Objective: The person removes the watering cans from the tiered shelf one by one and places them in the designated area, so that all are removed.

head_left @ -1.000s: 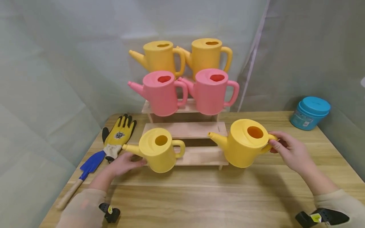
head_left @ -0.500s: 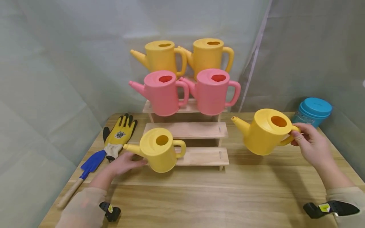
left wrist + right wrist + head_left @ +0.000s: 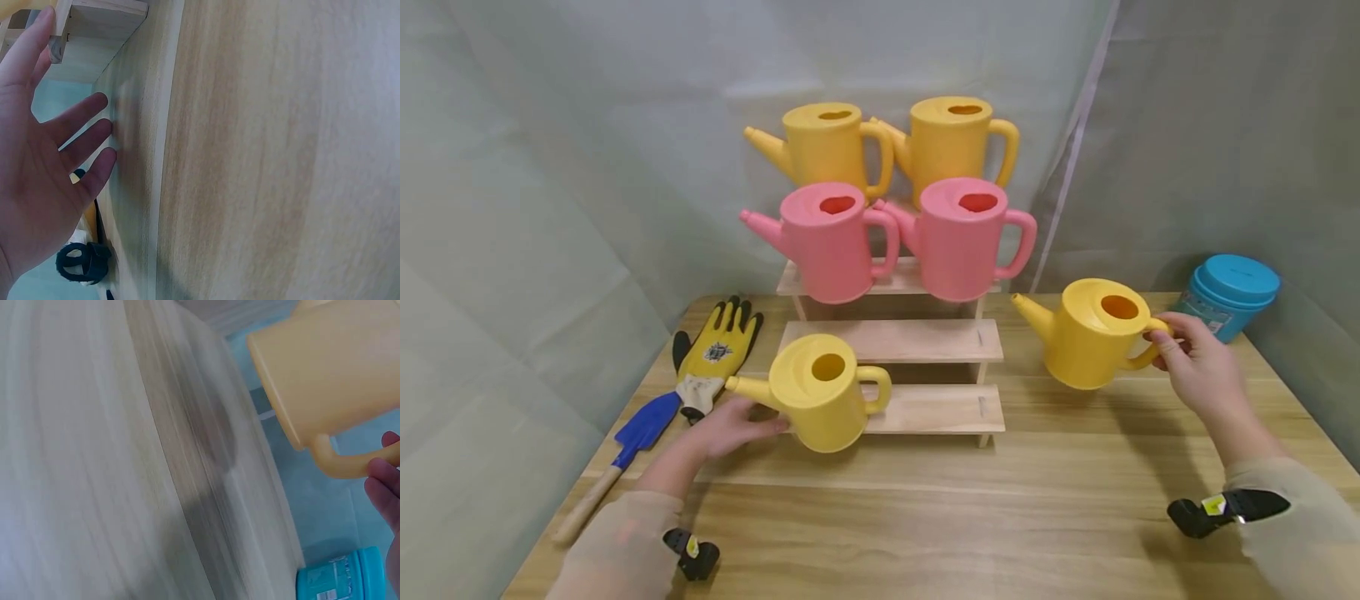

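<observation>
By its handle, my right hand (image 3: 1198,362) grips a yellow watering can (image 3: 1090,333), held above the table to the right of the stepped wooden shelf (image 3: 925,408). In the right wrist view, fingers and thumb pinch the can's handle (image 3: 347,465). My left hand (image 3: 730,429) is at the left end of the shelf's lowest step. The left wrist view shows its thumb and one finger about the board end (image 3: 59,37), the other fingers spread. Another yellow watering can (image 3: 820,396) stands on that step. Two pink cans (image 3: 831,250) and two orange-yellow cans (image 3: 827,150) stand higher up.
A yellow and black work glove (image 3: 711,350) and a blue hand trowel (image 3: 647,425) with a wooden handle lie on the table (image 3: 910,533) at the left. A blue lidded tub (image 3: 1236,287) stands at the back right. Pale cloth walls (image 3: 625,167) enclose the table.
My right hand has carried the yellow watering can from the shelf's right end away to the right and back, then slightly left again. The left hand has stayed at the shelf end.
</observation>
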Demonstrator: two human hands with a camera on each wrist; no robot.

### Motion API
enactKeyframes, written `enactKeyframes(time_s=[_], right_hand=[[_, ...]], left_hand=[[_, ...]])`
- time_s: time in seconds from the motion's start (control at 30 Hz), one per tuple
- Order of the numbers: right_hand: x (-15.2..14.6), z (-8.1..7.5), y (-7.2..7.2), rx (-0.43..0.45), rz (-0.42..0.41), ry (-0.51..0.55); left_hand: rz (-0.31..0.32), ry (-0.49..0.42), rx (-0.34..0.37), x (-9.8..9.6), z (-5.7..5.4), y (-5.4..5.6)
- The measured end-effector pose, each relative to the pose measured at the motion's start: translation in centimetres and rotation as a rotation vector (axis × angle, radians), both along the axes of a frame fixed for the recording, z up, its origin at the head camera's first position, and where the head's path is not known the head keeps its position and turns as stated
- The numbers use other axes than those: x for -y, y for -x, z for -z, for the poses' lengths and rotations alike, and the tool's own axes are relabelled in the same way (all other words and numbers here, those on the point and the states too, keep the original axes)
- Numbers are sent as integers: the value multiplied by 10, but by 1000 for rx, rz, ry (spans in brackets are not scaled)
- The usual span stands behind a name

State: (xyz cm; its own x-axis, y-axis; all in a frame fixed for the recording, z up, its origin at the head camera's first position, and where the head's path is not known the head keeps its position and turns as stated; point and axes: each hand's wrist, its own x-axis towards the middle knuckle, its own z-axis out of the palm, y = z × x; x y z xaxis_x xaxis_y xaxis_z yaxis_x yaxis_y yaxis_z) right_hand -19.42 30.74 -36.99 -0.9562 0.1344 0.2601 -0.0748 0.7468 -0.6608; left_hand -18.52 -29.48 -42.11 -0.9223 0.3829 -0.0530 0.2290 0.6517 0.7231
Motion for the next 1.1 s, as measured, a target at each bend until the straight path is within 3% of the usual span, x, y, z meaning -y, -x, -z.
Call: enactKeyframes(time_s=[0.5, 1.1], right_hand=[[21, 16, 35, 34, 29, 4], [44, 28, 52, 51, 50, 113]], left_hand=[[-4, 1, 31, -1, 1, 1], [12, -12, -1, 1, 1, 1]])
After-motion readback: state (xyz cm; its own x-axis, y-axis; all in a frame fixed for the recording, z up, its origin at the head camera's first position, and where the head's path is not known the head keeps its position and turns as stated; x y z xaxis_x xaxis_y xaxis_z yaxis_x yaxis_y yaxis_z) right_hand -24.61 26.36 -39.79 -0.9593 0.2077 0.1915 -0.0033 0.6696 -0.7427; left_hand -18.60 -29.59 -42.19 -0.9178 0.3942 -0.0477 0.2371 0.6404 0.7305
